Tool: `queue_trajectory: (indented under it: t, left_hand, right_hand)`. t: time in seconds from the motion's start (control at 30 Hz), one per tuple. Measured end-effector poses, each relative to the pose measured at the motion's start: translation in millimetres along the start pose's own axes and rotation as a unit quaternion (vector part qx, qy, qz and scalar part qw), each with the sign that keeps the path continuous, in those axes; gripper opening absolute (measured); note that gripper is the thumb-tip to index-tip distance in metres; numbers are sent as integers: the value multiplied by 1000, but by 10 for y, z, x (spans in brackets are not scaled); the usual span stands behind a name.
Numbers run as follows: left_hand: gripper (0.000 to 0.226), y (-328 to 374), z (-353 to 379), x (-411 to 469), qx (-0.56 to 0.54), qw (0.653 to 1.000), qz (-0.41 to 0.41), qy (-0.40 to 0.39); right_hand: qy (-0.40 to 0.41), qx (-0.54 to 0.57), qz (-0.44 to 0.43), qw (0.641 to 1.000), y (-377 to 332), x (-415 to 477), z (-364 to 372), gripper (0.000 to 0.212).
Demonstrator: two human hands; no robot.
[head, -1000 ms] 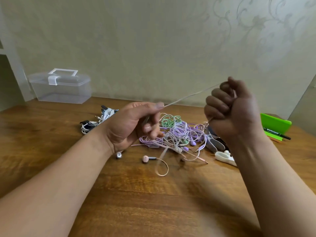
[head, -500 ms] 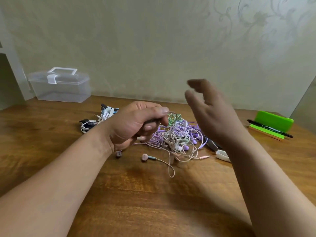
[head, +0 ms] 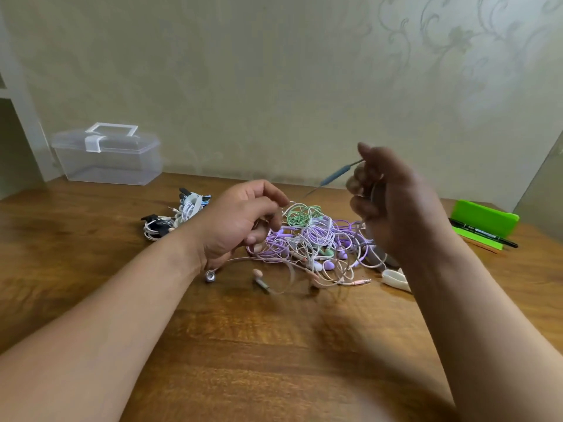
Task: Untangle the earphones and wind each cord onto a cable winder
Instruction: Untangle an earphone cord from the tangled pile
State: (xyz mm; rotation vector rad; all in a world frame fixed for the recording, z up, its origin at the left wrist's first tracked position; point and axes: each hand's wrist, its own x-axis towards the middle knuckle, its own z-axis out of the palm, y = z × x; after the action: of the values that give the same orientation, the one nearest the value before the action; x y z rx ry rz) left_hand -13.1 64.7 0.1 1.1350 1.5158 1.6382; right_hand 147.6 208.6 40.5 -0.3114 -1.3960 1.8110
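The right hand, spread open half a second ago, has now closed on a thin pale cord and drawn it taut, rising from the left hand.

The cord carries a slim, rounded blue-grey inline capsule midway along the stretched span. The right hand's fingers are curled tight around its upper end, though blur hides the exact hold. The left hand pinches the lower end between thumb and forefinger, its other fingers loosely bent. Both hands hover over the tangle of earphones, a knotted heap of glossy lilac, mint-green and white wire lying on the grained brown wooden table. A smooth white oval plastic cable winder lies just right of the heap, beside the right wrist.
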Motion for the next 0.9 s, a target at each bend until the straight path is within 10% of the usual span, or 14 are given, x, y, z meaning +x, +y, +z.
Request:
queue_trajectory:
  t: [0.17, 0.6, 0.73, 0.9]
  left_hand:
    - [48, -41, 9, -23, 77, 996, -7, -38]
    - [18, 107, -136, -92, -155, 971, 51, -173]
    - [16, 86, -135, -29, -186, 969, 63, -152]
    - [8, 53, -47, -12, -200, 969, 73, -122]
  right_hand:
    - [-3, 80, 15, 997, -22, 39, -51, 19]
    - [2, -107, 91, 990, 181, 82, -108, 21]
    - [-21, -281, 124, 951, 231, 47, -144, 21]
    - [-26, -486, -46, 872, 249, -32, -24, 57]
